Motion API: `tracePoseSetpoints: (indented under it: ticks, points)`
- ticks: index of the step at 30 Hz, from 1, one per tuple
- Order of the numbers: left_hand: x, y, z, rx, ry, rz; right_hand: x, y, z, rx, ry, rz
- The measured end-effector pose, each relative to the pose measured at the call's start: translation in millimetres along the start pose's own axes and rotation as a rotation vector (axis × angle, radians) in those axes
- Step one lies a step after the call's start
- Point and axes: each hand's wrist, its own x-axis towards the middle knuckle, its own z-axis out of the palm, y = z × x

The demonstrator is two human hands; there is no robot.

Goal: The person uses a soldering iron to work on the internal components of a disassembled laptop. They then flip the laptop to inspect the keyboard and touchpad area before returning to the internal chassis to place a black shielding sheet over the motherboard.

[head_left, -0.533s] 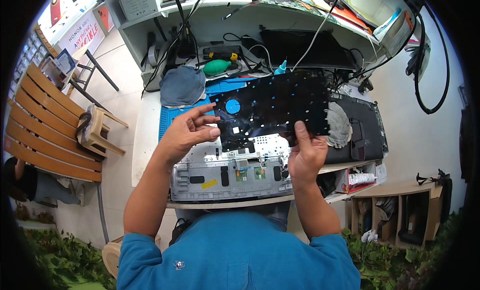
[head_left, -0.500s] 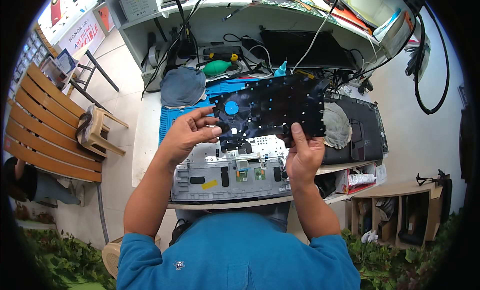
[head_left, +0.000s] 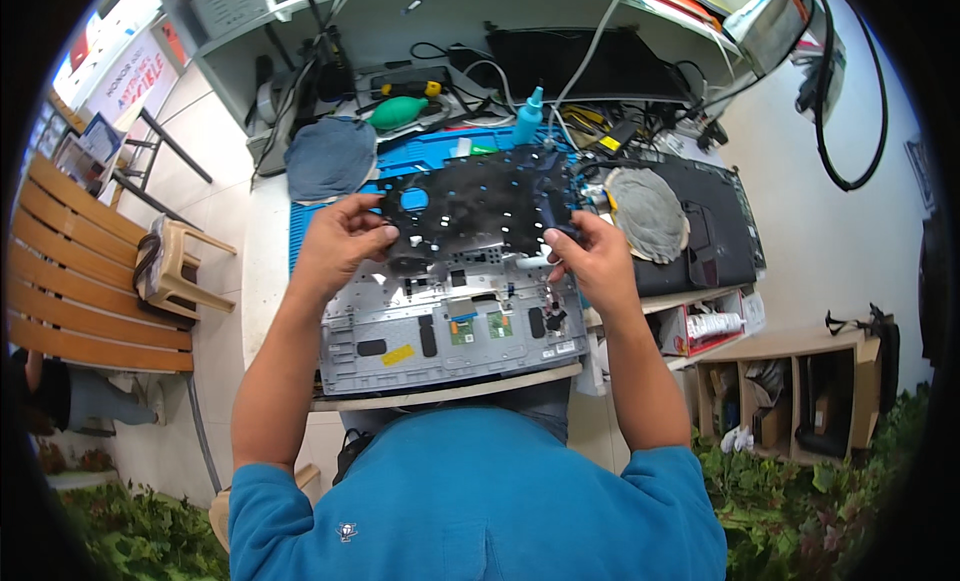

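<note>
"2 hands are at work in front of us; what do we have in them?"

"We have 1 thin black sheet [head_left: 470, 209], dotted with small holes. The thumb and fingers of our left hand [head_left: 343, 249] pinch its left edge, and our right hand [head_left: 600, 266] grips its right edge. It hangs between them, above the far part of a silver laptop shell [head_left: 400, 326] that lies between our forearms, nearer our body than the hands."

"Which step are we at?"

"Handling the sheet over the shell, we judge; whether we are fitting it or taking it away, we cannot tell. The next move seems to call for an even hold at both edges, so the sheet does not crease or snag."

"Any containers about us?"

"Below and to the right of our right hand, a red and white box [head_left: 752, 311] holds a white tube [head_left: 714, 324]. Farther right and lower, a wooden cubby unit [head_left: 780, 355] has several compartments: we make out a brown, box-like thing [head_left: 771, 422] in 1, and a dark thing [head_left: 823, 445] we cannot identify in the next."
</note>
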Motion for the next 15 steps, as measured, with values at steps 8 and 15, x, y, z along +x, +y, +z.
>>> tracePoseSetpoints:
  ticks: [8, 15]
  points:
    - [-11, -5, 3, 0.076, 0.004, -0.099, 13, -5, -15, -0.286, -0.083, 0.183]
    - [-16, -8, 7, 0.11, 0.0, -0.114, 3, -11, -10, -0.63, -0.031, 0.028]
